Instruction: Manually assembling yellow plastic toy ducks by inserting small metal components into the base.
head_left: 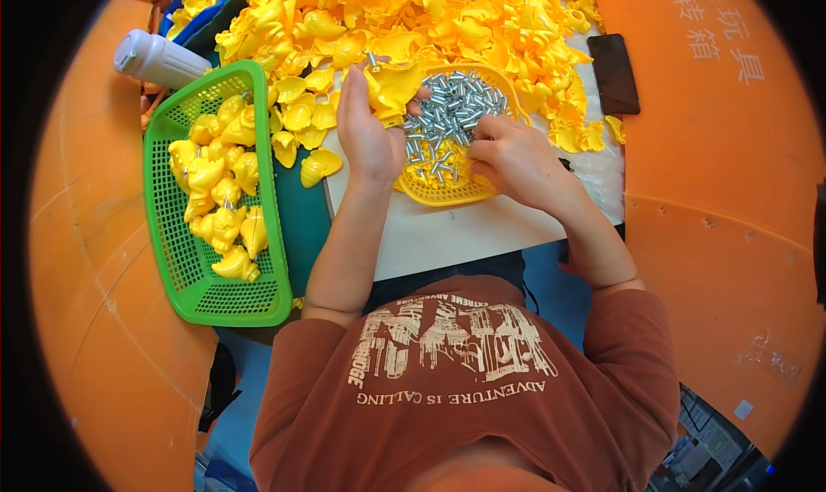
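Note:
My left hand (pixel 368 143) is closed on a curved, glossy yellow plastic shell piece (pixel 394 89), with the thumb side and palm along it. A small silver metal pin (pixel 372 61) stands at the upper left end of that piece. My right hand (pixel 523 163) is at the right side of a shallow yellow basket (pixel 439 196), its fingers pinched together low over the contents. Inside the basket lies a heap of short silver metal pins (pixel 454 105), with small yellow bits beneath. Whatever the right fingertips hold is hidden.
Loose yellow shell pieces (pixel 335 18) pile up across the far table. At left a green basket (pixel 274 259) holds several assembled yellow parts (pixel 225 191), beside a pale bottle (pixel 159 59). A dark phone-like slab (pixel 614 74) lies right. Orange panels (pixel 714 191) flank both sides.

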`<action>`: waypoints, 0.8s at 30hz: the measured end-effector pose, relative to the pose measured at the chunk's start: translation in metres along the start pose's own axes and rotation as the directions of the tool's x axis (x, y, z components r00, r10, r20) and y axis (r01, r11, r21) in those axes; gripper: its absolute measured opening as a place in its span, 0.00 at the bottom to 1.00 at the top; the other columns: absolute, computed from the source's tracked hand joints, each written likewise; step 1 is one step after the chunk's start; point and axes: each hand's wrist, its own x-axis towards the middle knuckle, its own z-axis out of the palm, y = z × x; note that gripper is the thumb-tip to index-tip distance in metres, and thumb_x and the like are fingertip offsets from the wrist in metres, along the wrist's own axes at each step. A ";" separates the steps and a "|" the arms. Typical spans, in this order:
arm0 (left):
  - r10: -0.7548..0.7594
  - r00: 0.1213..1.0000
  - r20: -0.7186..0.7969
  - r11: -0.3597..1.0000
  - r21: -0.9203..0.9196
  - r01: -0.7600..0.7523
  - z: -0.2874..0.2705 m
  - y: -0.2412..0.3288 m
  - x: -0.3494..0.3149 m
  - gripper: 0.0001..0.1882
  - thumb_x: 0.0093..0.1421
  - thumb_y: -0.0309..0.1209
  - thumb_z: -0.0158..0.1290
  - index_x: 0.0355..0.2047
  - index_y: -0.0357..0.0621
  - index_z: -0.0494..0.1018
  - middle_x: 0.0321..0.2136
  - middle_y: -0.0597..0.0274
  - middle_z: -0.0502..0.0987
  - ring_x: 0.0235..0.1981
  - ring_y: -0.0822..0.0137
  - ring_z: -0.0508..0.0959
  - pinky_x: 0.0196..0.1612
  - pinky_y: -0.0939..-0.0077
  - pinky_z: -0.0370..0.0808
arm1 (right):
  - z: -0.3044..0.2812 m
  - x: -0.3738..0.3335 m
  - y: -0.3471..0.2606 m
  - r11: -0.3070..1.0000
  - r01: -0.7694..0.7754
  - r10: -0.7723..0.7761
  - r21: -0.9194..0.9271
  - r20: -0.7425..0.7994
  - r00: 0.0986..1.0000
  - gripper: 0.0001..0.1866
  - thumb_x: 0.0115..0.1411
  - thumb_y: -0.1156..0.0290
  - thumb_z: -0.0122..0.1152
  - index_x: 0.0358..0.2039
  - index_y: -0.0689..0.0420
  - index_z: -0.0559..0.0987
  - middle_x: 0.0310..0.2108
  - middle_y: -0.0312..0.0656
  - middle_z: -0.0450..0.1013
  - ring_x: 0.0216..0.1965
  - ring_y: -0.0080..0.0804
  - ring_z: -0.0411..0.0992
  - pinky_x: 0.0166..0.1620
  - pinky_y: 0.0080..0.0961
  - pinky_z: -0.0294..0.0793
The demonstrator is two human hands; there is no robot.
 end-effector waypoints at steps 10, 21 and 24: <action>0.003 0.998 0.062 1.000 0.007 -0.003 0.002 -0.001 0.006 0.20 0.67 0.40 0.31 0.42 0.36 0.64 0.29 0.53 0.75 0.25 0.61 0.76 0.25 0.76 0.69 | -0.012 -0.004 0.008 0.999 -0.047 0.047 0.008 -0.030 0.998 0.04 0.47 0.70 0.61 0.24 0.55 0.77 0.23 0.38 0.69 0.29 0.37 0.71 0.30 0.32 0.70; -0.001 1.000 0.016 1.000 0.022 0.001 -0.001 -0.005 0.002 0.19 0.67 0.40 0.31 0.42 0.36 0.64 0.29 0.53 0.75 0.25 0.61 0.76 0.24 0.76 0.69 | 0.006 0.009 -0.001 0.999 -0.035 0.037 -0.015 0.189 0.981 0.07 0.49 0.68 0.58 0.21 0.59 0.74 0.21 0.43 0.72 0.24 0.42 0.73 0.27 0.36 0.71; -0.008 1.000 0.013 1.000 0.027 0.007 0.001 -0.003 0.000 0.20 0.67 0.40 0.31 0.42 0.36 0.64 0.29 0.53 0.74 0.24 0.61 0.76 0.24 0.76 0.69 | -0.009 0.016 0.002 0.966 -0.028 0.052 0.258 -0.086 0.995 0.05 0.50 0.72 0.60 0.25 0.61 0.77 0.21 0.43 0.73 0.22 0.35 0.73 0.26 0.28 0.71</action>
